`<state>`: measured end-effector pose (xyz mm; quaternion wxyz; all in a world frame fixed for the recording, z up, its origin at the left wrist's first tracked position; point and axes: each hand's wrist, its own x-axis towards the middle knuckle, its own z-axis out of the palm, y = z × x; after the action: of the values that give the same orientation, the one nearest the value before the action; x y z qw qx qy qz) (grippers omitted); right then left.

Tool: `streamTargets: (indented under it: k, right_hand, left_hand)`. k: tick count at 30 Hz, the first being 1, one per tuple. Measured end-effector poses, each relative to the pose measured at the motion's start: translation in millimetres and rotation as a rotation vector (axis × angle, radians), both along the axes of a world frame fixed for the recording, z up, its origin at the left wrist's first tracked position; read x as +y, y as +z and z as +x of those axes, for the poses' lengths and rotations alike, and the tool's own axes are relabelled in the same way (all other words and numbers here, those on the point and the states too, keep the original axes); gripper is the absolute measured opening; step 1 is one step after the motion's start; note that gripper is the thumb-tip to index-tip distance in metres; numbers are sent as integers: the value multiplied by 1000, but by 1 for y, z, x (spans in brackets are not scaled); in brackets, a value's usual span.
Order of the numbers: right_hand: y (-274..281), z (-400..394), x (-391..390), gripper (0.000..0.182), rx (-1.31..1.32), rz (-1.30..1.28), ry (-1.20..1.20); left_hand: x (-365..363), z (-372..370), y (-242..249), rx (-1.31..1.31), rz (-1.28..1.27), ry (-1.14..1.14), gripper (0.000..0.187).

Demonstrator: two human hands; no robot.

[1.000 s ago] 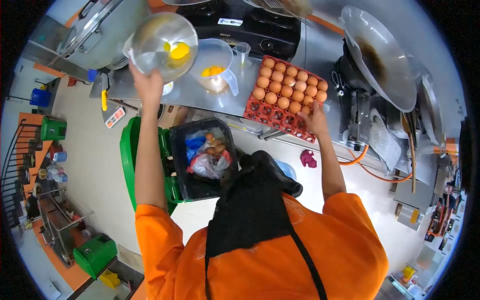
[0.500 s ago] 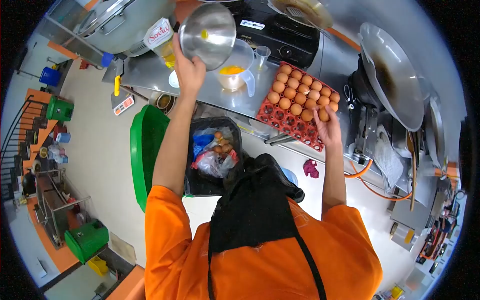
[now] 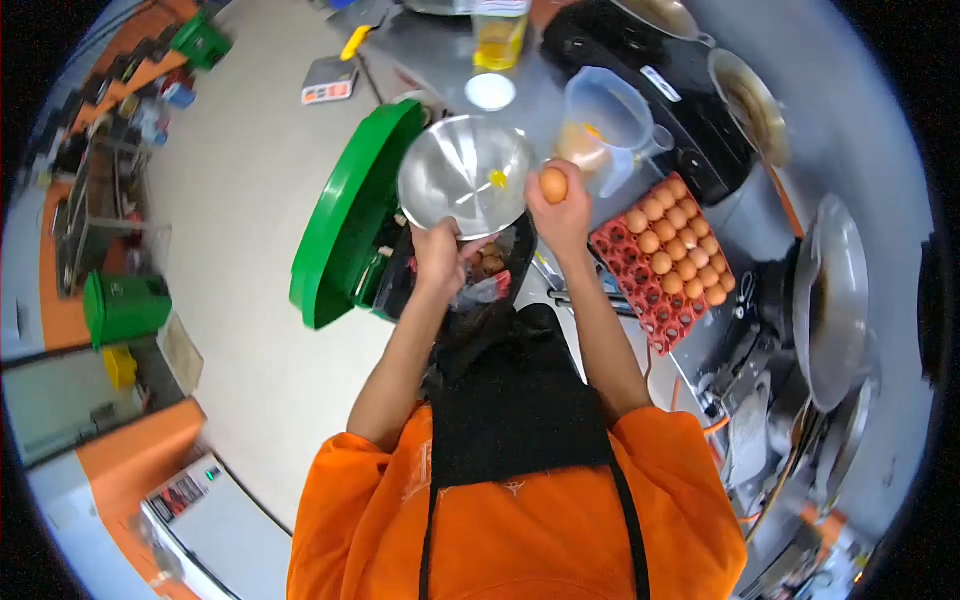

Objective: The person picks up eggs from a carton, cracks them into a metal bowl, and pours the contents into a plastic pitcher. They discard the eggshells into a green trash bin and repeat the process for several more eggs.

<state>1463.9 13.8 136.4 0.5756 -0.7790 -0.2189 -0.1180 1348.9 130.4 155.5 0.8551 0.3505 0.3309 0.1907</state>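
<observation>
My left hand point(image 3: 440, 256) grips the near rim of a shiny metal bowl point(image 3: 440, 180), held above the bin. A small yellow smear shows inside the bowl toward its right. In my right hand point(image 3: 564, 217) is a brown egg point(image 3: 553, 185), close to the bowl's right rim. Behind it on the counter stands a clear plastic jug point(image 3: 608, 105) with orange-yellow yolk at its bottom. To the right lies a red egg tray point(image 3: 640, 268), with brown eggs in its far part and bare cups in its near part.
Below the bowl is a black bin point(image 3: 397, 280) holding eggshells and plastic bags, its green lid point(image 3: 335, 235) swung out left. An oil bottle point(image 3: 498, 42), a white cap point(image 3: 490, 92) and a black stove point(image 3: 655, 130) are on the counter. A large wok point(image 3: 832, 300) stands right.
My right hand has taken an egg from the tray and brought it left beside the bowl. My left hand has lowered the bowl over the bin. The view has turned left.
</observation>
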Motion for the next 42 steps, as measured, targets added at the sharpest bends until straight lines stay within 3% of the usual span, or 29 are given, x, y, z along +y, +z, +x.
streamTargets:
  k: [5, 8, 9, 16, 18, 20, 23, 26, 27, 30, 33, 37, 39, 41, 42]
  right_hand:
    - [-6, -20, 17, 26, 86, 138, -24]
    - [-33, -36, 39, 24, 27, -70, 133]
    - [-32, -38, 43, 24, -58, -59, 150]
    - [-7, -37, 50, 25, 27, 64, 91]
    - [-26, -48, 59, 25, 69, -230, 281]
    - [-29, -46, 63, 26, -49, -206, 317]
    - [-11, -42, 60, 29, 164, -115, 210]
    - [-3, -42, 66, 33, 241, -231, 506]
    - [0, -43, 70, 39, 177, -402, 646]
    - [-33, -46, 85, 40, 127, -615, 887]
    - [-59, -51, 89, 43, -38, -773, 918]
    - [-54, -59, 88, 47, 24, -908, 946]
    - [-61, -58, 87, 50, 15, -921, 945]
    - [-58, -60, 87, 57, 37, -991, 940]
    - [-56, -60, 87, 61, 48, -1025, 935]
  left_hand:
    - [16, -56, -47, 48, -174, 153, 58]
    - [9, -67, -47, -6, -236, 219, 58]
    - [6, -71, -47, 14, -223, 235, 55]
    - [14, -91, -50, 62, -180, 343, 50]
    - [6, -88, -42, 48, -145, 344, 50]
    - [7, -87, -60, 53, -225, 363, 50]
    - [9, -93, -60, 53, -244, 372, 49]
    - [5, -92, -70, 70, -210, 341, 50]
    - [1, -90, -67, 89, -185, 328, 52]
    - [-8, -88, -78, 139, -114, 288, 57]
    - [-16, -86, -84, 196, -33, 275, 59]
    - [-23, -85, -88, 205, -1, 294, 58]
    - [-24, -83, -134, 167, 104, 302, 58]
    - [-25, -84, -140, 154, 103, 302, 58]
    - [-24, -85, -120, 159, 50, 299, 57]
